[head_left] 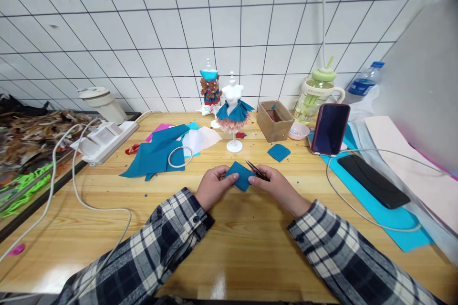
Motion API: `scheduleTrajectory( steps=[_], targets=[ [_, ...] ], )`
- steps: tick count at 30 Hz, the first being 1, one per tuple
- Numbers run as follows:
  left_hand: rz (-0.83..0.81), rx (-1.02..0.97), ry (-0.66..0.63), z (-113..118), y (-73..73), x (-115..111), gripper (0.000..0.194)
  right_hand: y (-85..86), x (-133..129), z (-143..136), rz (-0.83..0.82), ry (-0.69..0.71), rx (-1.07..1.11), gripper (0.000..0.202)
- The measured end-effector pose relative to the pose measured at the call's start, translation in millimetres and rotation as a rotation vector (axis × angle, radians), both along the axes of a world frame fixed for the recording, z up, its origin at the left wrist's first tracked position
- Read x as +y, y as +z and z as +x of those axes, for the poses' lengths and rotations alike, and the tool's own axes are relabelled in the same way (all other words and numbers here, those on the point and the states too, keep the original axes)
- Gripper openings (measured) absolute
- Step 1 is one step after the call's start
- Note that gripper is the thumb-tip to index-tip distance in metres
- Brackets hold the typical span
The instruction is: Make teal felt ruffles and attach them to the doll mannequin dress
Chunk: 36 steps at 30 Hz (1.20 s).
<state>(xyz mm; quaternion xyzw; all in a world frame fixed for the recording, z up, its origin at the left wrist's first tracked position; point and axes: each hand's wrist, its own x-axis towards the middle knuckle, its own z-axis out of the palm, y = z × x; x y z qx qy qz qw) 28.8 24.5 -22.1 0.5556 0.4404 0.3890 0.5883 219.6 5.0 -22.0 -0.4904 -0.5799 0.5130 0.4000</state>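
Observation:
My left hand [214, 185] pinches the left corner of a small teal square piece [239, 176], which looks like fabric or felt. My right hand [277, 187] grips the same piece at its right corner, and small dark scissors [258, 171] are tucked in its fingers, points up and left; their handles are hidden. Just beyond stands a white mini dress form [232, 93] in a teal and pink ruffled skirt [234, 119]. A second teal piece [279, 152] lies on the table, right of and beyond my right hand.
Teal cloth [161, 152] with a white ring [180, 157] lies at left. Behind stands another dressed form [210, 88]. A cardboard box [275, 121], pink dish [299, 130], propped phone [331, 128] and flat black phone [372, 181] are right. Cables run from a power strip [105, 143].

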Motion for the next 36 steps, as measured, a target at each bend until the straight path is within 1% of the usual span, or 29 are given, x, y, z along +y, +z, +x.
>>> scheduleTrajectory(
  steps=[2,4,9,11,14,17,20,21,22,24,26,28,33,36],
  targets=[
    [-0.018,-0.01,0.021,0.5,-1.3,-0.1,0.03,-2.4,-0.2,-2.5,-0.036,-0.004,0.022,0.024],
    [-0.046,-0.046,0.016,1.0,-2.4,-0.8,0.032,-3.0,-1.0,-4.3,-0.054,-0.041,0.042,0.025],
    [-0.19,-0.267,-0.083,1.8,-5.2,-4.3,0.036,2.5,-4.1,-5.5,-0.11,-0.13,0.155,0.027],
    [-0.237,-0.277,-0.118,1.6,-7.1,-5.1,0.033,3.8,-4.8,-6.2,-0.12,-0.153,0.179,0.028],
    [-0.257,-0.249,-0.122,1.9,-10.0,-5.3,0.029,1.7,-4.5,-7.6,-0.114,-0.177,0.177,0.03],
    [-0.281,-0.256,-0.061,3.6,-9.8,-5.0,0.027,-2.9,-3.7,-7.8,-0.08,-0.194,0.218,0.034],
    [-0.339,-0.37,0.082,4.8,-5.7,-3.6,0.025,-5.5,-4.6,-8.2,-0.036,-0.24,0.301,0.039],
    [-0.362,-0.426,0.136,4.7,-3.9,-2.8,0.024,-5.6,-5.7,-9.2,-0.031,-0.223,0.293,0.039],
    [-0.384,-0.485,0.186,4.3,-2.1,-1.9,0.022,-5.5,-7.4,-10.8,-0.039,-0.176,0.266,0.039],
    [-0.414,-0.589,0.259,3.1,0.6,0.0,0.018,-5.0,-12.2,-15.8,-0.104,0.0,0.195,0.037],
    [-0.418,-0.647,0.297,2.0,1.8,1.2,0.013,-4.4,-18.2,-22.0,-0.181,0.185,0.151,0.038],
    [-0.417,-0.654,0.303,2.2,1.4,0.8,0.01,-3.9,-23.7,-27.4,-0.207,0.279,0.12,0.038],
    [-0.406,-0.656,0.258,8.2,-0.4,-7.0,0.01,-2.9,-29.0,-31.5,-0.185,0.337,0.046,0.035],
    [-0.395,-0.64,0.245,12.2,0.7,-12.2,0.01,-4.0,-27.9,-30.9,-0.171,0.325,0.047,0.033]
  ],
)
